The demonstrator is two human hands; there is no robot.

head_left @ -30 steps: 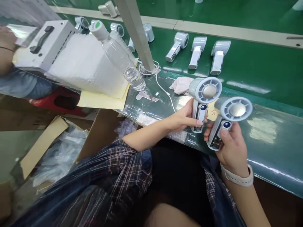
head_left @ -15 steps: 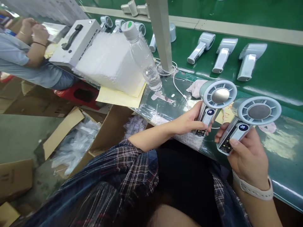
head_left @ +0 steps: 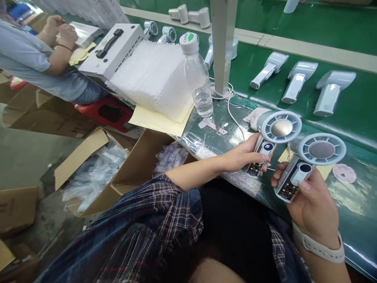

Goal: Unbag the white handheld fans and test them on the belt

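Note:
My left hand (head_left: 246, 154) is closed round the handle of a pale blue handheld fan (head_left: 281, 127), its thumb on the front by the lit display. A second handheld fan (head_left: 322, 150) of the same kind is gripped in my right hand (head_left: 313, 200), the thumb lying on the handle below a dark display. Both fans are tilted, their round vented heads facing me. Bare circuit boards with small lights show on the lower handles. The two fans are held side by side above the table edge (head_left: 265, 196).
Several fans, among them a wrapped fan (head_left: 330, 94), lie on the green conveyor belt (head_left: 309, 35). A water bottle (head_left: 203, 94), a grey post (head_left: 222, 51) and a stack of white foam sheets (head_left: 153, 78) stand left. Below is a carton (head_left: 135, 161). Another person (head_left: 44, 59) sits far left.
The display on the right-hand fan has gone from a lit 20 to dark. The left-hand fan's display is still lit. The view has shifted a little, and both hands keep their grip.

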